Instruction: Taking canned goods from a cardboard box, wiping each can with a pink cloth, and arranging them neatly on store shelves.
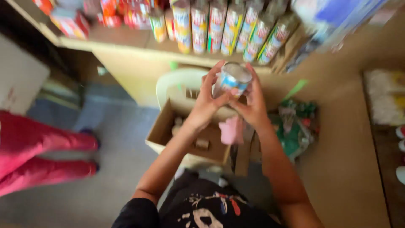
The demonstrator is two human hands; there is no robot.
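Note:
Both of my hands hold one tin can [233,78] with a silver top and a blue and white label. My left hand [207,98] grips its left side. On the can's right side is my right hand [252,101], which also pinches a pink cloth [231,130] hanging below. The can is held above an open cardboard box [164,128] that rests on a pale plastic chair [177,80]. A few small items lie in the box, blurred.
A wooden shelf [126,42] ahead carries a row of similar cans [236,29] and red packets [69,21]. A green plastic bag [297,126] lies right of the box. Another person's legs in pink trousers [38,152] stand at left on the grey floor.

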